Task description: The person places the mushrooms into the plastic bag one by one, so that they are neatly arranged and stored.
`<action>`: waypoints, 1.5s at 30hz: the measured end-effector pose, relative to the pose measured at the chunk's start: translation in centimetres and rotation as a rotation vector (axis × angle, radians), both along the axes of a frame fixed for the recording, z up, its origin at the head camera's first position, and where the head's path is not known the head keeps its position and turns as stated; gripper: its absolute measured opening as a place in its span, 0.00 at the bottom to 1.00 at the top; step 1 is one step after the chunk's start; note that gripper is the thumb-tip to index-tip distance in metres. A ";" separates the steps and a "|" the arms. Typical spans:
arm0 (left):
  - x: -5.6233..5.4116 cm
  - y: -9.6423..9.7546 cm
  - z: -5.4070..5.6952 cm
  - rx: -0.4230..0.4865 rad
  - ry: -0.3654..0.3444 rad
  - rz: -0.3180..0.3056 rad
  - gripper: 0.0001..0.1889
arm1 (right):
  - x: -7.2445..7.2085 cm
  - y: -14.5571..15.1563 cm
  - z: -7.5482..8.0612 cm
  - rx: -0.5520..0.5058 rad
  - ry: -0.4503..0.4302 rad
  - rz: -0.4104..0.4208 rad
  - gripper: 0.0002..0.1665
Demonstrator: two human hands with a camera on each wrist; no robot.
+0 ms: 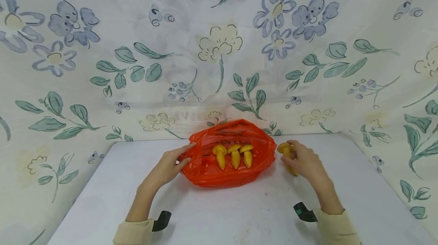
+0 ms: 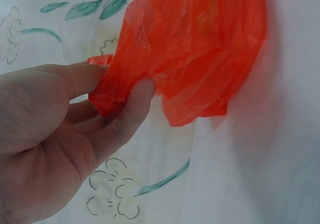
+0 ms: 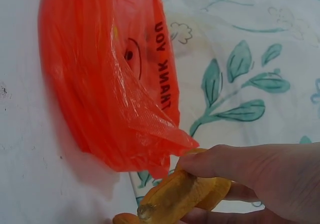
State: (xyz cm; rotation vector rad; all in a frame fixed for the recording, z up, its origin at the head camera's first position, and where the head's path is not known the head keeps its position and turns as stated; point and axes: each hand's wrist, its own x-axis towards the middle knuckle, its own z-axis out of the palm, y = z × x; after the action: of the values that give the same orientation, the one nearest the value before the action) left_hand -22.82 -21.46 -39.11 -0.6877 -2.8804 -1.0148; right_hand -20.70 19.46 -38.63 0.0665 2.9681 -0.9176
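A red plastic bag (image 1: 205, 176) lies open on the table, with three yellow mushrooms (image 1: 235, 157) side by side in it. At the bag's left edge, my left hand (image 1: 171, 163) pinches the thin plastic between thumb and fingers; the left wrist view shows the gripped plastic (image 2: 145, 59) up close. Just right of the bag, my right hand (image 1: 306, 161) holds a yellow mushroom (image 1: 284, 148) by its stem. In the right wrist view the mushroom (image 3: 172, 201) is close to the bag's corner. A second yellow tip (image 3: 125, 218) shows below; I cannot tell whether it belongs to another mushroom.
The white table (image 1: 226, 210) reaches back to a wall of floral cloth (image 1: 191, 73), which also rises along both sides. The bag lies near the table's back edge. Black wrist mounts (image 1: 162, 220) stick out inward from both sleeves.
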 end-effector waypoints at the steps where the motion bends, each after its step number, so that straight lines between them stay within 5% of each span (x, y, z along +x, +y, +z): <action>1: 0.0 0.0 0.0 0.001 -0.001 0.001 0.28 | 0.0 -0.2 0.1 -0.004 0.004 0.000 0.37; 45: 0.0 -0.2 -0.1 0.009 -0.005 0.003 0.28 | -2.0 -6.6 3.7 0.030 0.082 0.104 0.38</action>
State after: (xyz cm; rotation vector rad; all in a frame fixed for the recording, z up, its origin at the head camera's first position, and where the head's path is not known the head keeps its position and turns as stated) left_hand -22.77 -21.67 -39.17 -0.6804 -2.8782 -1.0307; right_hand -22.70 12.86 -34.97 -0.1265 3.0268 -0.8838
